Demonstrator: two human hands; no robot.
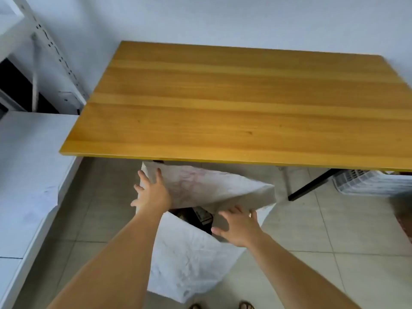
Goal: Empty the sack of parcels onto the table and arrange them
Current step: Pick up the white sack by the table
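A white woven sack (191,257) stands on the tiled floor in front of the wooden table (223,103). Its top flap (214,188) is folded over toward the table, with faint red print on it. My left hand (151,192) lies with spread fingers on the flap's left end. My right hand (238,226) rests with straight fingers at the sack's mouth, on the right side of the opening. Through the gap between my hands I see dark parcels (196,216) inside. Nothing lies on the tabletop.
A white surface (29,175) runs along the left. Metal shelving (49,47) stands at the back left. A black table leg (312,185) and a white slatted crate (367,181) are under the table at the right. My feet (223,306) show at the bottom.
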